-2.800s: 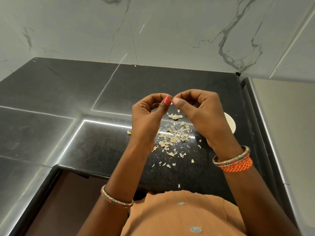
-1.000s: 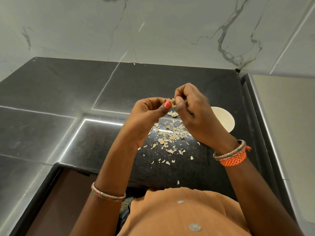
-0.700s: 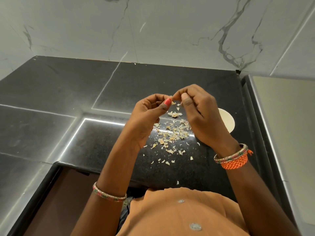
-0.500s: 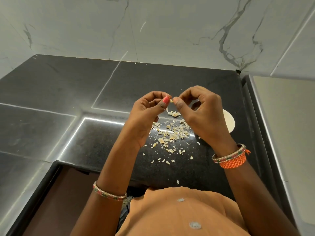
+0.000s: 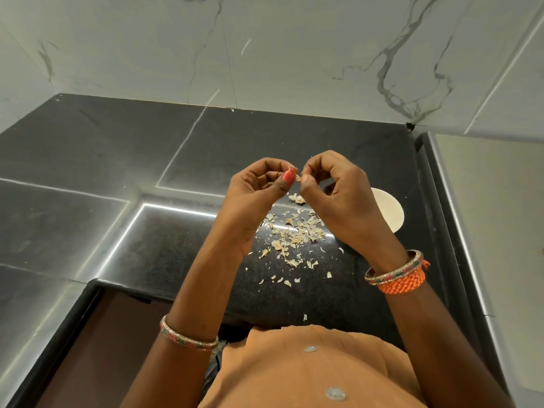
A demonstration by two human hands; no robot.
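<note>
Both the left hand (image 5: 253, 195) and the right hand (image 5: 338, 197) pinch the garlic clove (image 5: 298, 177) between their fingertips, directly above the peel pile (image 5: 297, 234).

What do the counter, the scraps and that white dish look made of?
Counter: dark polished stone, probably granite; fine speckle, mirror-like reflections.
Scraps: thin, dry, papery peel; pale curled flakes.
Dish: smooth white, ceramic or plastic; cannot tell.

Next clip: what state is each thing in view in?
Left hand: pinches the small pale papery piece.
Right hand: pinches the same piece.
Small pale papery piece: held in the air between both hands' fingertips.
Pale peel flakes: scattered loose on the black speckled stone counter.
White round bowl: upright, partly behind the right hand; contents hidden.
</note>
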